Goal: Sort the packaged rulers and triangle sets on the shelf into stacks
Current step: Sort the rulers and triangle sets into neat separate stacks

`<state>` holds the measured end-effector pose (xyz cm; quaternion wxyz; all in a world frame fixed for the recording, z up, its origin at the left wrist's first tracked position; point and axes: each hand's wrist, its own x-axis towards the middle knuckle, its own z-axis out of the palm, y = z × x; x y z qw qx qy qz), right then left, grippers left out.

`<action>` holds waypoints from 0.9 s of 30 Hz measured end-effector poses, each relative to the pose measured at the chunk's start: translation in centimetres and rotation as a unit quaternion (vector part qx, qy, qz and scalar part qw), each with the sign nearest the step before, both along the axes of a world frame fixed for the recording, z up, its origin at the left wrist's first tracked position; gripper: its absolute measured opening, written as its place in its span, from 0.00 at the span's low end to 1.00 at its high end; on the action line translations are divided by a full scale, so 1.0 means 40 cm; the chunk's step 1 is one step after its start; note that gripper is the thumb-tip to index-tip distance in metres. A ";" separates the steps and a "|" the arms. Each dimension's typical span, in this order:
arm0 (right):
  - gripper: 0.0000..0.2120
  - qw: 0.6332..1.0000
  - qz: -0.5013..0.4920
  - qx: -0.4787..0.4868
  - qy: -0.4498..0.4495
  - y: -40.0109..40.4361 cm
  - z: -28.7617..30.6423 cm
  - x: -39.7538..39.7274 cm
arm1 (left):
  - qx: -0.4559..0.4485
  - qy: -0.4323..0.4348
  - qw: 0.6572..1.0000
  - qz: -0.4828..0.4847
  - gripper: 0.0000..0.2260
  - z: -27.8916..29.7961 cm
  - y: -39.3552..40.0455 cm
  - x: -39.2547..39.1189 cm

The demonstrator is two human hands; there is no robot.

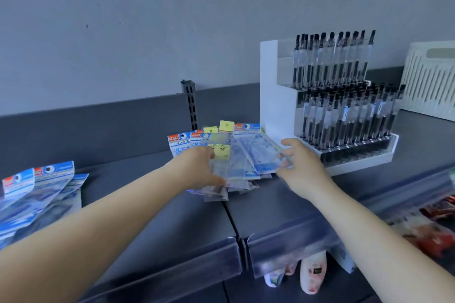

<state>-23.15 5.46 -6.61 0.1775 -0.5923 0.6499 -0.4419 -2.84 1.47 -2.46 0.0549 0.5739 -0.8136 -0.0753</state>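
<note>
Both hands, left hand [200, 167] and right hand [299, 167], fingers curled, grip a fanned mixed packet pile [236, 157] mid-shelf, apparently gathering it for sorting.

Plain grey wall [172, 19] up top with a few scuffs, dark grey shelf [152, 216] below with a low back panel [98, 120] and a slotted upright [190, 103]. White pen rack [339, 106] sits on the right, next to a cream slatted basket [428, 83], I think. Light's cool and bluish.
</note>
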 end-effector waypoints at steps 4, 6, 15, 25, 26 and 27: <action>0.21 0.997 0.013 -0.011 -0.073 0.010 0.003 -0.007 | -0.010 0.015 0.998 0.055 0.12 -0.004 -0.007 -0.002; 0.18 0.994 0.021 -0.017 -0.102 0.017 0.010 -0.005 | -0.032 -0.001 0.996 0.083 0.13 -0.007 0.002 -0.002; 0.09 0.960 0.100 -0.025 -0.260 0.059 0.002 0.041 | 0.022 0.071 0.987 0.144 0.15 -0.011 0.024 0.063; 0.10 0.951 0.184 -0.025 -0.248 0.100 0.022 0.224 | 0.042 0.382 0.911 0.146 0.07 -0.027 0.155 0.217; 0.10 0.949 0.194 -0.023 -0.249 0.103 0.027 0.255 | 0.031 0.409 0.900 0.151 0.08 -0.021 0.175 0.239; 0.10 0.945 0.206 -0.018 -0.254 0.108 0.032 0.287 | 0.025 0.440 0.884 0.156 0.08 -0.015 0.197 0.263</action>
